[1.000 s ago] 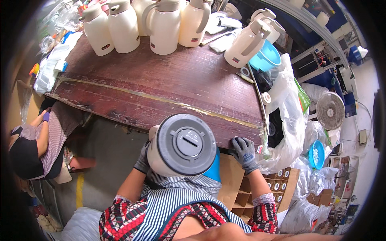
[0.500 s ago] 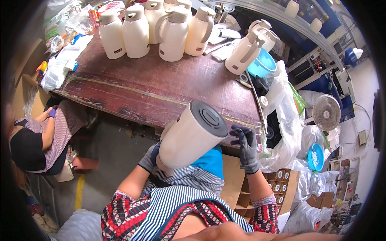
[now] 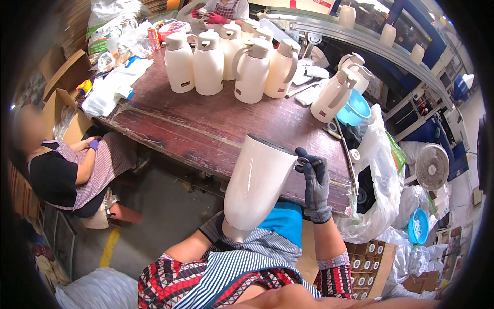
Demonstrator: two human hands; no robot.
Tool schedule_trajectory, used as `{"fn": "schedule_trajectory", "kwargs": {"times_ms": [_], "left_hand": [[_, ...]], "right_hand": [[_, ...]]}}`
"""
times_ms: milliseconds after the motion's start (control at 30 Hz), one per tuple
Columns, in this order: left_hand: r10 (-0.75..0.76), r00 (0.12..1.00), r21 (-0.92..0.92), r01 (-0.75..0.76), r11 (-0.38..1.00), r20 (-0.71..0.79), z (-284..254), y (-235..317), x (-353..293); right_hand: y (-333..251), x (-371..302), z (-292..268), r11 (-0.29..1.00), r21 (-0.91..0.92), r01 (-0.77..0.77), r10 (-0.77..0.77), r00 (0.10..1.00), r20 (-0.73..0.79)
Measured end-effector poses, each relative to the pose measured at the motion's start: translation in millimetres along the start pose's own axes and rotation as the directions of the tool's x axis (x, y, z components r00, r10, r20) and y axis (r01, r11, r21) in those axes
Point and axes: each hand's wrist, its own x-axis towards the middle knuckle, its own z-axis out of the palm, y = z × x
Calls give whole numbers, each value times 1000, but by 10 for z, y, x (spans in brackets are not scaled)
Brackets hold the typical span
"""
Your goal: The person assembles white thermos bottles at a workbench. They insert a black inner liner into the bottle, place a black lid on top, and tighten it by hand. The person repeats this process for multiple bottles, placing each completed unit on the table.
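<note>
A white vacuum jug (image 3: 260,185) is tilted upside down in front of me, its dark grey base upward and its spout end low over my apron. My left hand (image 3: 212,227), in a grey glove, is wrapped round the jug's lower end; the jug hides most of its fingers. My right hand (image 3: 316,188), gloved in grey with dark fingertips, is raised beside the jug's base rim. Its fingers are bent in a pinch near that rim. A small dark ring shape shows at the fingertips, too small to name.
Several upright vacuum jugs (image 3: 208,64) stand along the far side of the brown table (image 3: 175,110). A blue bowl (image 3: 355,109) is at the table's right. Partitioned cardboard box (image 3: 386,268) lies lower right. One co-worker (image 3: 67,170) sits left; another (image 3: 226,11) is across the table.
The jug has swung more upright, its base now facing away from me. My right hand has come up close to the base rim. The view has shifted, showing the far co-worker.
</note>
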Motion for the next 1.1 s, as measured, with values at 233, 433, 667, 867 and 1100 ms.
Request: {"fn": "schedule_trajectory", "kwargs": {"times_ms": [233, 433, 667, 867, 1100], "left_hand": [[-238, 971, -561, 217, 799, 36, 58, -342, -202], [-84, 990, 327, 116, 938, -111, -492, 774, 66], [-144, 972, 31, 152, 988, -183, -79, 816, 400], [-604, 796, 353, 558, 751, 26, -345, 1169, 597], [62, 958, -151, -108, 983, -281, -802, 1533, 1662]], "right_hand": [[-21, -37, 84, 999, -9, -36, 36, 999, -37], [-125, -217, -68, 999, -2, -43, 43, 998, -38], [-44, -319, -556, 983, -178, -43, -33, 914, -405], [299, -1125, -809, 992, -34, -121, 73, 773, -630], [-64, -1071, -814, 965, -147, -219, 139, 894, -426]]}}
